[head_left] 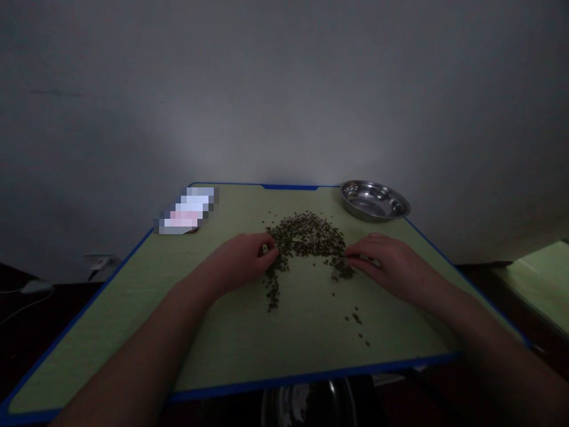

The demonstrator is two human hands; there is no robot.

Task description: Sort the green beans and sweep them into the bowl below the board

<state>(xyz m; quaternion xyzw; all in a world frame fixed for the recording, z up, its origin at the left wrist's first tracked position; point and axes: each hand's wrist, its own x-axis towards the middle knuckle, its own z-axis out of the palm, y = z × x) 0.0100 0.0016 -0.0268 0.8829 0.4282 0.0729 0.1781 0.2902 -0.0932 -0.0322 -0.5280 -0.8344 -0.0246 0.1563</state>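
Note:
A spread of small dark greenish-brown grains (306, 231), like seeds or peppercorns, lies in an arch on the light green table (222, 344). At the arch's left side is my left hand (244, 258), thumb and forefinger curled into a pinch among the grains. My right hand (382, 261) rests at the right end, its thumb and fingertips pinched together over a small clump. Whatever either pinch holds is too small to make out. A trail of grains runs down beside the left hand, and a few stray grains (356, 318) are scattered nearer the front edge.
A shallow steel bowl (376, 201) stands at the back right corner. A blurred-out phone-like screen (189, 210) is at the back left. Below the front edge shows a shiny metal pot or bowl (310, 406). A wall (284, 89) rises behind the table; a plug (100, 264) is at left.

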